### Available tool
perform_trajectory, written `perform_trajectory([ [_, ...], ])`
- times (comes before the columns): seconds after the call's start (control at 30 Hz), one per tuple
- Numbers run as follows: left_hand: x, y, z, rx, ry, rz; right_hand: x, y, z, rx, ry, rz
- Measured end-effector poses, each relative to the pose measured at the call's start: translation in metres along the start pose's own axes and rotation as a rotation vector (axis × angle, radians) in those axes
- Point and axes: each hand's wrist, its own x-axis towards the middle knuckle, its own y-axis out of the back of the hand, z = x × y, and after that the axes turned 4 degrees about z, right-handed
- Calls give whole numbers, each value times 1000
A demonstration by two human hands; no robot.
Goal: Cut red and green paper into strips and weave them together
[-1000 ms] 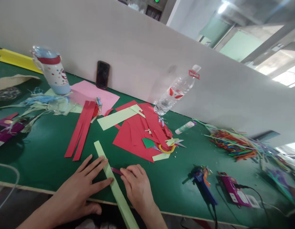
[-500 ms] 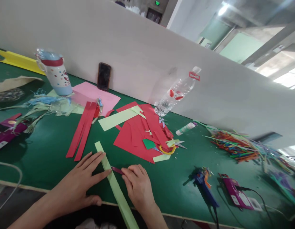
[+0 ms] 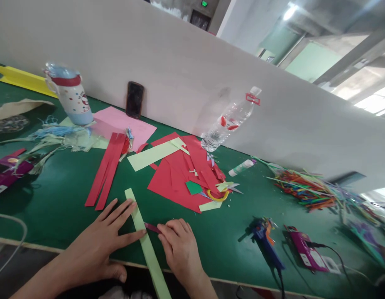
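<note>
A long light-green paper strip [image 3: 141,232] lies on the green table [image 3: 55,199] and runs off its near edge. My left hand [image 3: 99,245] lies flat with fingers spread, fingertips pressing on the strip. My right hand [image 3: 180,247] is closed in a pinch on a small dark-red tool [image 3: 152,227] whose tip touches the strip's right edge.
Red paper sheets [image 3: 180,170] and red strips [image 3: 106,168] lie beyond the hands, with a pink sheet [image 3: 126,124], a phone [image 3: 134,99], a patterned flask [image 3: 70,93], a tilted water bottle [image 3: 229,120], a glue stick [image 3: 241,167], glue guns [image 3: 265,238] and coloured sticks [image 3: 307,191].
The right hand and tool have slid slightly toward me along the strip. The left hand stays pressed on the strip.
</note>
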Motion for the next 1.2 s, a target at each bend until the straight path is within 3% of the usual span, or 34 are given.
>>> perform_trajectory([
  [0.53,-3,-4,-5,-21,-23,-33,6,-4,1,-14,-18,4],
  [1.2,-4,-6,-7,-36,-45,29,16,-9,2,5,20,19],
])
